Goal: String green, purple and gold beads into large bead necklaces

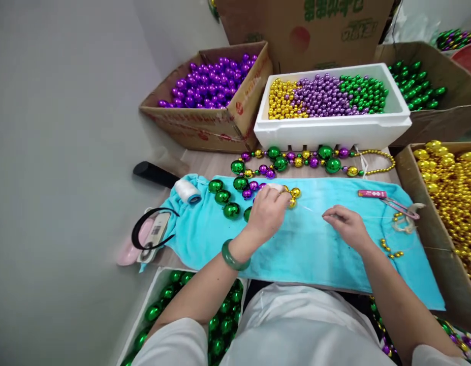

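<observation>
My left hand (266,213), with a green bangle on the wrist, is closed in a pinch on a gold bead (295,193) at the end of a strand of green, purple and gold balls (235,190) lying on a turquoise towel (307,249). My right hand (344,223) pinches a thin white thread (313,210) that runs across to the left hand. A finished bead strand (307,160) lies beyond the towel.
A white foam box (334,127) holds gold, purple and green beads. Cardboard boxes hold purple balls (212,84), green balls (416,84) and gold beads (452,188). A thread spool (187,191), pink snips (387,200) and a phone (155,234) lie nearby. Green balls (216,320) fill a box below.
</observation>
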`<state>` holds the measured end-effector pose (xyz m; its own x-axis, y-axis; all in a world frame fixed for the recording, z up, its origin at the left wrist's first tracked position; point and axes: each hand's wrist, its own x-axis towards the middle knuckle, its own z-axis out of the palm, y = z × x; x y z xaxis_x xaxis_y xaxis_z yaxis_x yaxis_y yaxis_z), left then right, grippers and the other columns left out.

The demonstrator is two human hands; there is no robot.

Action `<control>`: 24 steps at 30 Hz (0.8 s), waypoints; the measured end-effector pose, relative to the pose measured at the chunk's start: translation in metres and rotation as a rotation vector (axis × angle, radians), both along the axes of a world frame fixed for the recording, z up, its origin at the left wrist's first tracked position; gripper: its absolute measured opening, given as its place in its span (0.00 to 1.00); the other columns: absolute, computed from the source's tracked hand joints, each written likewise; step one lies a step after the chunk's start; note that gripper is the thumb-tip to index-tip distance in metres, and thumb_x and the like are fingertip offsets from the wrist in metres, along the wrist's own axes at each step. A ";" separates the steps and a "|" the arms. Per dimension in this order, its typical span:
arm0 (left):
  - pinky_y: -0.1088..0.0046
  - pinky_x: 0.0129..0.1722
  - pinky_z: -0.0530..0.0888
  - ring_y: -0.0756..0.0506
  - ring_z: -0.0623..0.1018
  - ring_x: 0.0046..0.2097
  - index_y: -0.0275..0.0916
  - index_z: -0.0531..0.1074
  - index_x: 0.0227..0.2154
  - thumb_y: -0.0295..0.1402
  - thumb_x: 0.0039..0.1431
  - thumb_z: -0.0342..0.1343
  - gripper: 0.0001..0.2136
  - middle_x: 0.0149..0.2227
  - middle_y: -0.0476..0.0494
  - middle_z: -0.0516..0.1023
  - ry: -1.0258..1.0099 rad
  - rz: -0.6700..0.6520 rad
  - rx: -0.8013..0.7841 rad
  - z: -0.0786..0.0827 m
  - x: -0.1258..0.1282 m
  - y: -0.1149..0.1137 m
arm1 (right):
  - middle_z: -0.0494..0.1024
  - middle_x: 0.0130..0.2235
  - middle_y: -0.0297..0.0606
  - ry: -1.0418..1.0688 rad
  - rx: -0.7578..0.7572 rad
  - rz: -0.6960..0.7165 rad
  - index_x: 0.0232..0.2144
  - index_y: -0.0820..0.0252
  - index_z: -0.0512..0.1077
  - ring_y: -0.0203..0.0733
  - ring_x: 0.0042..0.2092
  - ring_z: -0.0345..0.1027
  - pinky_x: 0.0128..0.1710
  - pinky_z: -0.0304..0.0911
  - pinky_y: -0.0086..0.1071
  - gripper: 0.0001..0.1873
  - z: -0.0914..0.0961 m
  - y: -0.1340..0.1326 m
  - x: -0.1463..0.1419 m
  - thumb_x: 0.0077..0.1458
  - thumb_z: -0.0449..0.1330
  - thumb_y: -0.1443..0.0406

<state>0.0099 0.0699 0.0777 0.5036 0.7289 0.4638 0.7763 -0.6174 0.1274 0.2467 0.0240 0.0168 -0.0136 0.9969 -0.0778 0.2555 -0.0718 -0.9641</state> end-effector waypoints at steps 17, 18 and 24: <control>0.76 0.32 0.75 0.49 0.75 0.40 0.41 0.70 0.50 0.39 0.53 0.62 0.22 0.41 0.44 0.75 -1.433 -0.204 -1.615 -0.025 0.130 -0.008 | 0.71 0.54 0.45 0.417 -0.069 -0.154 0.29 0.60 0.76 0.49 0.54 0.65 0.39 0.65 0.36 0.11 0.019 0.029 0.026 0.45 0.63 0.58; 0.78 0.29 0.73 0.51 0.75 0.35 0.39 0.72 0.48 0.40 0.51 0.63 0.22 0.36 0.45 0.75 -1.413 -0.212 -1.663 -0.030 0.132 -0.006 | 0.71 0.54 0.44 0.439 -0.084 -0.184 0.28 0.60 0.76 0.48 0.52 0.66 0.37 0.65 0.34 0.10 0.019 0.029 0.026 0.45 0.64 0.59; 0.81 0.20 0.59 0.57 0.62 0.21 0.32 0.77 0.35 0.42 0.49 0.63 0.17 0.20 0.55 0.64 -1.181 -0.063 -1.585 -0.044 0.120 0.015 | 0.76 0.35 0.36 0.676 -0.135 -0.276 0.29 0.58 0.71 0.31 0.27 0.62 0.19 0.51 0.24 0.11 0.027 0.027 0.042 0.43 0.66 0.59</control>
